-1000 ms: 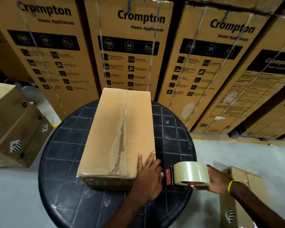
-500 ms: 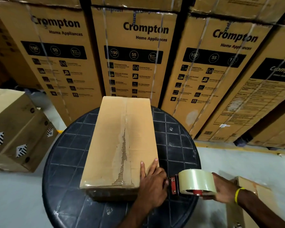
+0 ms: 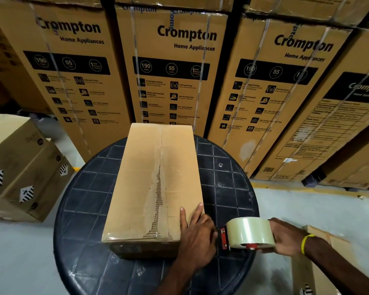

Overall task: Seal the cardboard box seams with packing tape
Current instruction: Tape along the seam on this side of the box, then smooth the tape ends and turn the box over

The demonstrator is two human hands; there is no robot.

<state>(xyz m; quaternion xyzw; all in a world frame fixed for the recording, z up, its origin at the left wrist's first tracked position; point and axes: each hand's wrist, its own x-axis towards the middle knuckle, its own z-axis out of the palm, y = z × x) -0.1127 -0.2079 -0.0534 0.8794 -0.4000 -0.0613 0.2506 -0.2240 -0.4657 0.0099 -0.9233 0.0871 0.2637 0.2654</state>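
Observation:
A long plain cardboard box [image 3: 136,188] lies on a round black table [image 3: 90,199], its top centre seam torn with bare corrugation showing. My left hand [image 3: 197,235] presses flat on the box's near right corner, fingers spread over the top edge. My right hand [image 3: 285,239] grips a roll of clear packing tape in a red dispenser [image 3: 247,234], held just right of the box with the dispenser's red blade end close to my left hand. A yellow band is on my right wrist.
Tall printed appliance cartons [image 3: 175,67] stand in a wall right behind the table. Brown boxes [image 3: 19,167] are stacked on the floor at left, and another small box [image 3: 313,271] sits at lower right under my right arm. Grey floor surrounds the table.
The view has shifted slightly downward. Both hands keep their places, left on the box corner and right holding the tape dispenser beside it.

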